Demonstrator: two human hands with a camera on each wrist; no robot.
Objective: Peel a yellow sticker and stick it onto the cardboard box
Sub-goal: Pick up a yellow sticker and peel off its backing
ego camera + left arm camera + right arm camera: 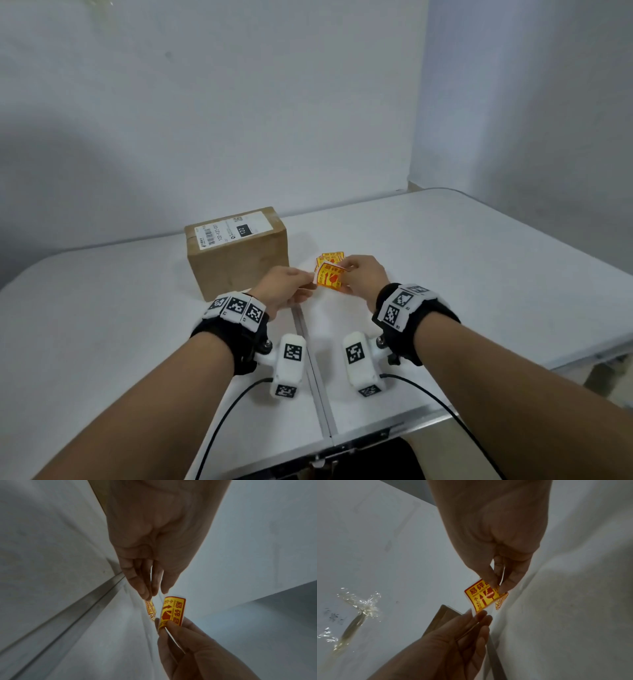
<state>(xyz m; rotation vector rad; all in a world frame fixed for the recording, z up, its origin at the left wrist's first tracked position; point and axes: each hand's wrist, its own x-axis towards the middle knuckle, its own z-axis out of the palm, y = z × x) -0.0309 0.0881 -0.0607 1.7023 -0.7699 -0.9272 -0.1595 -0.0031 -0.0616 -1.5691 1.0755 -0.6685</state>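
The cardboard box (236,255), with a white shipping label on top, stands on the table at the left of my hands; its brown corner (442,616) also shows in the right wrist view. Just right of the box, both hands hold up a yellow sticker (330,277) with red print. My right hand (342,269) pinches the sticker's (479,597) far corner between thumb and finger. My left hand (310,277) pinches the white backing edge (471,613) at the near side. The sticker (173,611) curls away from the backing.
Several more yellow stickers (334,256) lie on the white table (479,274) just behind my hands. A metal seam (315,370) runs down the table's middle towards me. White walls stand close behind and to the right.
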